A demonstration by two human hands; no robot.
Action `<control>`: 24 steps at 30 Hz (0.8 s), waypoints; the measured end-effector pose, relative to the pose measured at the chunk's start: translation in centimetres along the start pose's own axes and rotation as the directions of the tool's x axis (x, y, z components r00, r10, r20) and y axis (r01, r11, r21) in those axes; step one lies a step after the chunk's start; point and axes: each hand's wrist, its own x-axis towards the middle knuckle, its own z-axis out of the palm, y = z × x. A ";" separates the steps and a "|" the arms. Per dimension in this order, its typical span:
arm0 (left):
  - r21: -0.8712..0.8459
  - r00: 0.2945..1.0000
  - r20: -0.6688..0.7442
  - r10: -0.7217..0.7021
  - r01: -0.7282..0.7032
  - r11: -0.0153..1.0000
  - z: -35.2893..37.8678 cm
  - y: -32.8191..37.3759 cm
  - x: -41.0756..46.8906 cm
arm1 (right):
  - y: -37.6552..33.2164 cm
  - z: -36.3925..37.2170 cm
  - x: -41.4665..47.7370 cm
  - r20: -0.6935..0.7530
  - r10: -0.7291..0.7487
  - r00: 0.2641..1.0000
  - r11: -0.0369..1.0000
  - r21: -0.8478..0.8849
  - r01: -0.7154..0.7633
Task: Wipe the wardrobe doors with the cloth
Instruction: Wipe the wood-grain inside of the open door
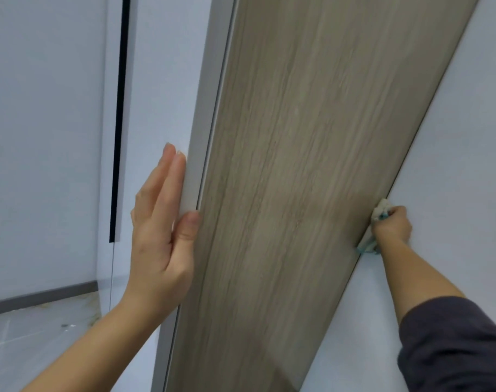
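A pale wood-grain wardrobe door panel with a white side edge slants across the view, between plain white walls. A narrow black vertical strip, a grey skirting board and a pale tiled floor lie to the left. The left hand lies flat on the white edge, fingers straight and together, thumb on the wood. The right hand, its arm in a dark sleeve, clutches a bunched cream-and-teal cloth against the door's right edge.
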 end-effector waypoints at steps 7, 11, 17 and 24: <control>-0.044 0.999 0.011 -0.038 0.039 0.998 -0.1 -0.1 0.1 | -0.2 0.3 -5.9 -0.052 -0.090 0.995 0.975 0.200 0.099; -0.093 0.998 0.011 -0.068 0.069 0.993 0.0 0.0 0.0 | -2.2 0.5 -14.5 -0.078 -0.312 0.947 0.856 0.408 0.316; -0.112 0.995 0.069 -0.065 0.072 0.991 -0.7 -0.4 -0.1 | -8.9 -1.1 -29.7 -0.150 -0.567 0.810 0.561 0.650 0.513; -0.034 0.995 0.104 0.009 -0.006 0.999 -1.9 -0.5 0.6 | -9.1 -1.0 -35.8 -0.097 -0.748 0.656 0.451 0.651 0.611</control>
